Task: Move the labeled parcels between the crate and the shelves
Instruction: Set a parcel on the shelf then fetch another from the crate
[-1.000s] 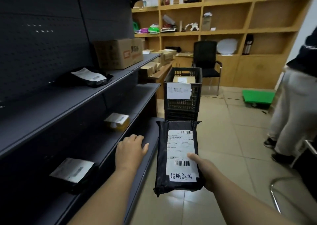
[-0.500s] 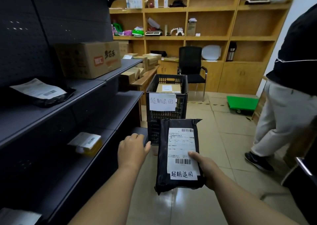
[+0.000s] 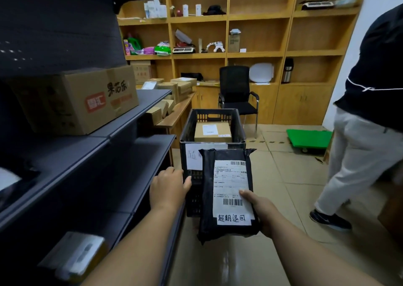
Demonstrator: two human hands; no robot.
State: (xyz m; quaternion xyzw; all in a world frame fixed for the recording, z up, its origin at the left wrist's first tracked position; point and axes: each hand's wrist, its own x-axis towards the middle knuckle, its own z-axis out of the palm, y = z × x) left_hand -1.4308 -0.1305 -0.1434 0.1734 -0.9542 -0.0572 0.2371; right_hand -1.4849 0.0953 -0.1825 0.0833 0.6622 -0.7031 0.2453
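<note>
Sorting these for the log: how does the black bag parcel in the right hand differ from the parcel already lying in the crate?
The black bag parcel is a soft dark plastic mailer; the brown box is stiff cardboard. The bag is held in the right hand, clear of the crate; the box lies flat inside it. The bag's white label covers much of its face and has handwritten characters at the bottom; the box's label is small. Both carry white labels.

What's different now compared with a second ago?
The person has walked toward the black crate, which now looks closer, and the shelf parcels have slid back past on the left. The right hand still holds the black parcel; the left hand stays empty, and the cardboard box remains in the crate.
</note>
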